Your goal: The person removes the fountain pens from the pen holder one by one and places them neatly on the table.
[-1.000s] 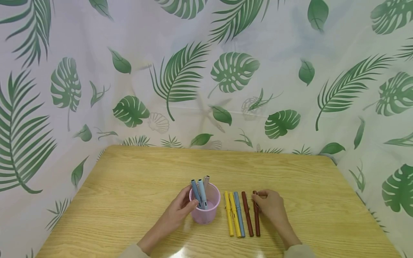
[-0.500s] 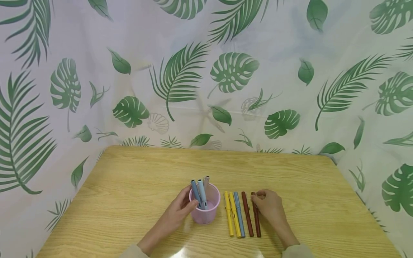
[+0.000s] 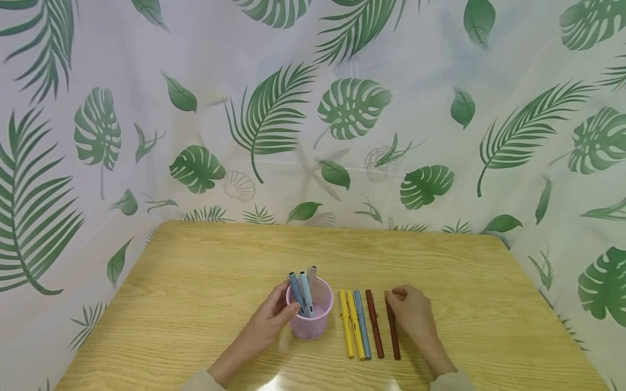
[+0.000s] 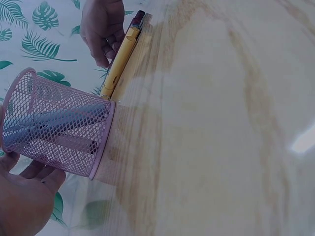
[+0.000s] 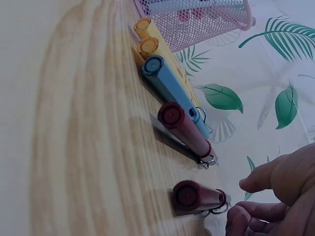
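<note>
My left hand [image 3: 266, 320] grips a pink mesh pen cup [image 3: 310, 328] by its left side, thumb at the rim. Inside the cup lean a dark blue pen [image 3: 295, 288], a light blue pen [image 3: 305, 288] and a greyish-pink pen [image 3: 312, 275]. My right hand [image 3: 414, 312] is at the far, clip end of the rightmost dark red pen [image 3: 394, 342], which lies on the table. The right wrist view shows its thumb off that pen [image 5: 197, 197], with the curled fingertips right by the clip.
Between cup and right hand, two yellow pens [image 3: 346, 331], a blue pen [image 3: 363, 334] and another dark red pen [image 3: 375, 328] lie side by side on the wooden table [image 3: 220, 260]. A leaf-patterned white cloth [image 3: 293, 206] stands behind the table.
The rightmost dark red pen has shifted slightly right, away from the other red pen, with my right hand staying at its far end. The left hand and cup have not moved.
</note>
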`<state>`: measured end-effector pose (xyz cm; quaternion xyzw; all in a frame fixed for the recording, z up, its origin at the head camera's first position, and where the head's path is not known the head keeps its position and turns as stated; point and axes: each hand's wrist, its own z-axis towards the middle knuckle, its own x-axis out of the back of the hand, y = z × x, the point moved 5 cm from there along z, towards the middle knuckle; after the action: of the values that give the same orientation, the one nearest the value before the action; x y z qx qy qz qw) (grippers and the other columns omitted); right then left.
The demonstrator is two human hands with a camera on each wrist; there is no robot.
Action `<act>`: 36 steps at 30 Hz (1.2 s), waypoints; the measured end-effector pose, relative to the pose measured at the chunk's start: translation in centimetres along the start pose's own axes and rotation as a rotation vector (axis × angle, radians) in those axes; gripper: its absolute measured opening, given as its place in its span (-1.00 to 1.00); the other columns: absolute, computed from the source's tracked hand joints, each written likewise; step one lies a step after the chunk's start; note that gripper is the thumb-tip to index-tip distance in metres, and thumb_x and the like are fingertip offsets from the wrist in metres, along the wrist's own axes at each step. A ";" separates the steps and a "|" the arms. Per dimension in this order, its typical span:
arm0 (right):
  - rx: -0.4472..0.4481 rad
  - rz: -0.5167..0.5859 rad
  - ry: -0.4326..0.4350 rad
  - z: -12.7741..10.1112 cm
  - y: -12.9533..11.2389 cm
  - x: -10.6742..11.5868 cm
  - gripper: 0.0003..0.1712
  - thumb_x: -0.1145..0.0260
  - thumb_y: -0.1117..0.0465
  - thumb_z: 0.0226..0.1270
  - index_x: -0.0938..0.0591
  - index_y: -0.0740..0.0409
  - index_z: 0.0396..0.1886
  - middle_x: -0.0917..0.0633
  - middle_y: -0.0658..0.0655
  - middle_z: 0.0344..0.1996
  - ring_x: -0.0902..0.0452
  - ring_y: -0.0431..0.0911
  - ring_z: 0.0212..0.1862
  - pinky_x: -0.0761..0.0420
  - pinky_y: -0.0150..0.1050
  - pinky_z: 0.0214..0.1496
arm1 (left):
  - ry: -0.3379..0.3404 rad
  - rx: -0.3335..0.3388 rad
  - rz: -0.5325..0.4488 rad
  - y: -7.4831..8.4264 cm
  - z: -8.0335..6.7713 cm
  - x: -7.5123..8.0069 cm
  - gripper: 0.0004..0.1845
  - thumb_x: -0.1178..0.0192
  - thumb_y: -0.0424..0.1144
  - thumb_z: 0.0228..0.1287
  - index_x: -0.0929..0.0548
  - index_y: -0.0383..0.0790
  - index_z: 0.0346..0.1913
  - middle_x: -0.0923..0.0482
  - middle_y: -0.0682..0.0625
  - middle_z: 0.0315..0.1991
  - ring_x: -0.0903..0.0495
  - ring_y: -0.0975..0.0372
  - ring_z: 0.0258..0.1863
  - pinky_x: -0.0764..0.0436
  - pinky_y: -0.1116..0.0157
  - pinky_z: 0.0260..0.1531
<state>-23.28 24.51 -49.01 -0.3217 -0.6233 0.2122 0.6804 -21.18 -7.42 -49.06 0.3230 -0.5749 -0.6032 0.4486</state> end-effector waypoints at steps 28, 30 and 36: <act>0.051 0.335 0.002 -0.3 -6.0 -1.5 -0.68 -0.28 0.23 0.53 -0.71 0.37 0.08 -0.74 0.32 -0.22 -0.69 0.06 -0.36 -0.63 -0.37 -0.52 | 0.005 -0.004 0.012 0.0 0.0 0.0 -0.32 -0.07 -0.24 0.63 -0.07 -0.40 0.61 -0.06 -0.40 0.57 -0.16 -0.24 0.52 -0.20 -0.06 0.51; 0.055 0.358 -0.013 -0.3 -6.7 -2.0 -0.68 -0.29 0.23 0.52 -0.70 0.38 0.09 -0.74 0.31 -0.22 -0.70 0.06 -0.33 -0.70 -0.32 -0.46 | 0.007 -0.002 0.012 0.0 0.0 0.1 -0.32 -0.08 -0.24 0.63 -0.07 -0.40 0.61 -0.06 -0.41 0.57 -0.16 -0.24 0.52 -0.20 -0.06 0.51; 0.072 0.424 -0.062 -0.5 -8.6 -3.1 -0.68 -0.31 0.21 0.51 -0.71 0.37 0.07 -0.76 0.26 -0.21 -0.69 0.03 -0.27 -0.70 -0.33 -0.37 | 0.003 -0.008 0.014 0.2 -0.1 0.1 -0.31 -0.07 -0.24 0.63 -0.05 -0.41 0.61 -0.04 -0.41 0.58 -0.13 -0.25 0.52 -0.18 -0.06 0.51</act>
<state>-24.16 16.21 -45.16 -0.4142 -0.5544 0.3826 0.6120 -21.09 -7.50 -48.83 0.3181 -0.5738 -0.6020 0.4551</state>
